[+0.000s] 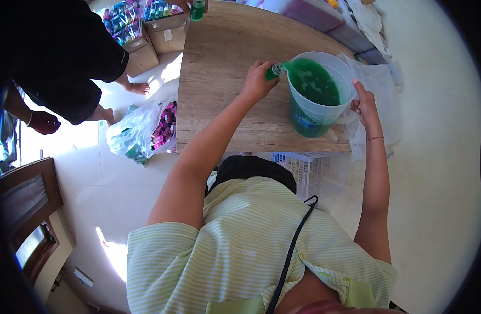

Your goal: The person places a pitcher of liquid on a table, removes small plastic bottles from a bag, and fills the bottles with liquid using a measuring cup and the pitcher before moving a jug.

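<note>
A large translucent plastic jug [297, 116] with foamy green liquid [316, 83] inside leans left over the table. My right hand [366, 107] is closed around its handle at the right side. My left hand [257, 83] grips a small clear bottle [273, 71] with green in it, its neck up against the jug's spout. Green liquid reaches the lip of the spout there; whether it is running into the bottle is too small to tell. My left fingers hide part of the bottle.
Beneath everything is a wooden table [219, 99]. Crumpled clear plastic [379, 86] lies by its right edge. Another person's hand [184, 4] holds a green bottle [197, 10] at the far left. Boxes of bottles [167, 35], a bag [130, 133] and a white crate [313, 175] surround the table.
</note>
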Available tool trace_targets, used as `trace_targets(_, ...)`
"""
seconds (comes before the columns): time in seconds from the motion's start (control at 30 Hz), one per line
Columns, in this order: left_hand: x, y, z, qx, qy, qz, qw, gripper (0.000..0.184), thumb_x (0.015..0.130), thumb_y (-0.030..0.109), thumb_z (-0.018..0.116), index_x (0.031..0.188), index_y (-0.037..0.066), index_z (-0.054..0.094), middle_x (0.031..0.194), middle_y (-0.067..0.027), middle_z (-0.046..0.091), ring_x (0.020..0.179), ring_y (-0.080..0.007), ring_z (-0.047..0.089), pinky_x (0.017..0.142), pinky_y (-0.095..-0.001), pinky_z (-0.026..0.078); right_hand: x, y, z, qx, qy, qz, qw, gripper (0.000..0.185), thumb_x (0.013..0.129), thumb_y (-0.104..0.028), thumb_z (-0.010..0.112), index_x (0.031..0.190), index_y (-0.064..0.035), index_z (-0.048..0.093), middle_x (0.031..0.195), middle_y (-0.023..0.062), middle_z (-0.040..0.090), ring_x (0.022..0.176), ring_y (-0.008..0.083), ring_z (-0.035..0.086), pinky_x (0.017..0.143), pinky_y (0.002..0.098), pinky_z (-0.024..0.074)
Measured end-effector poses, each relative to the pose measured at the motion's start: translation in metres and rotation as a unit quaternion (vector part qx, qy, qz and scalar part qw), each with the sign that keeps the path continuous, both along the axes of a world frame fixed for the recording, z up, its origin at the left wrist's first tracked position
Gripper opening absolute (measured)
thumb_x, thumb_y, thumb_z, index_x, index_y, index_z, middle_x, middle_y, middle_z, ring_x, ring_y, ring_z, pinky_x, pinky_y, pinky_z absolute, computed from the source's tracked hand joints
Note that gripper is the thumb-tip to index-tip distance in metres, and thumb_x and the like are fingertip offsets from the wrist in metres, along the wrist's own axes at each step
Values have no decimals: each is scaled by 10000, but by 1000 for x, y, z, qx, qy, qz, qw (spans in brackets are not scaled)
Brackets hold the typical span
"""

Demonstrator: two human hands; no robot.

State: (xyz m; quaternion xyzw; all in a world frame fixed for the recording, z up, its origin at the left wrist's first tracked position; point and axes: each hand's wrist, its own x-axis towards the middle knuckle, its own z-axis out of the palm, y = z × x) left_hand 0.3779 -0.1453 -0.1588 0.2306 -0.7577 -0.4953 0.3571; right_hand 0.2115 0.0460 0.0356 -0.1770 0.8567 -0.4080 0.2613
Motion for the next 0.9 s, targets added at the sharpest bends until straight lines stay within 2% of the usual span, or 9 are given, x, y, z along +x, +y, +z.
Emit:
trace_targets(0.63, -10, 2, 16, 2, 16, -13, 1000, 420, 663, 145, 731, 1059, 108, 596, 966, -146, 568, 911, -322, 552, 789, -386, 458, 1, 11, -3, -25, -6, -22, 999, 458, 791, -470, 599, 605, -60, 509, 466, -19, 348, 386, 77, 308, 386, 242, 228)
trace_targets(0.9, -26, -7, 28, 15, 6, -49, 999, 434, 646, 117, 727, 1057, 86, 592, 957, -151, 564, 930, -327, 537, 809, -394, 443, -6, 25, -14, -71, -19, -74, 995, 458, 788, -451, 616, 554, -84, 470, 446, -23, 338, 367, 78, 292, 378, 245, 219)
